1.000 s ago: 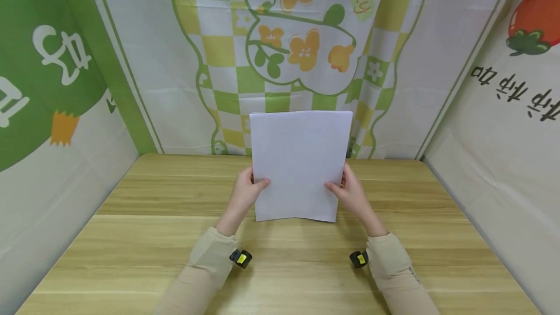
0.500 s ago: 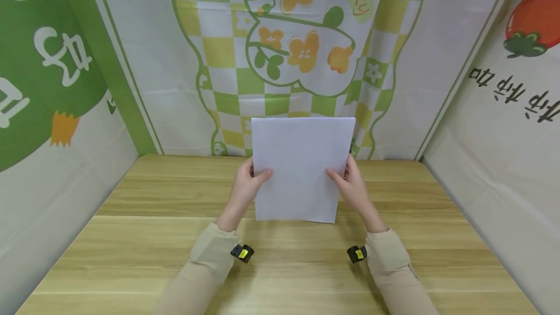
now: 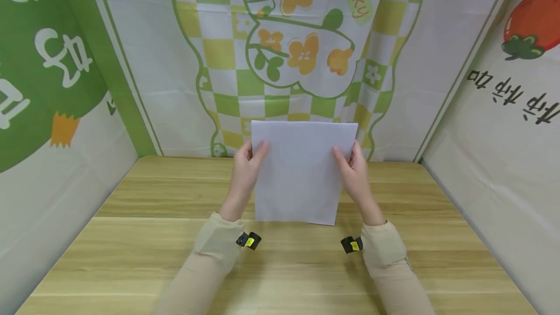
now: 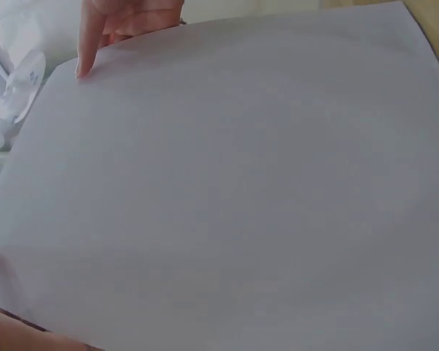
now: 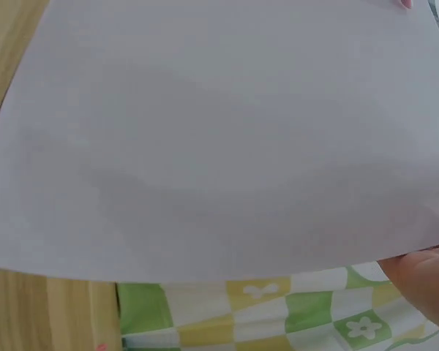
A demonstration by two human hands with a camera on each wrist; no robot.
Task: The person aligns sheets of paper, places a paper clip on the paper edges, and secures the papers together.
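Note:
White, blank paper (image 3: pixel 302 179), likely several sheets together, stands nearly upright over the wooden table (image 3: pixel 153 252). At its left edge, near the top, my left hand (image 3: pixel 246 169) grips it with the thumb on the near face and the fingers behind. My right hand (image 3: pixel 355 171) pinches the opposite edge at about the same height. The paper's lower edge is close to the tabletop; whether they touch I cannot tell. In the left wrist view the paper (image 4: pixel 227 183) fills most of the picture, with the right hand (image 4: pixel 135 22) at its far edge. Fingers behind the paper are hidden.
A patterned green, yellow and white curtain (image 3: pixel 280 77) hangs behind the table. Printed cloth walls stand at the left (image 3: pixel 39 208) and right (image 3: pixel 503 198). Each wrist wears a small black camera, one left (image 3: pixel 248 241) and one right (image 3: pixel 351 244).
Both hands have slid up the paper's side edges, from its lower half to near the top. The paper's top edge has dropped slightly, while its bottom edge has hardly moved.

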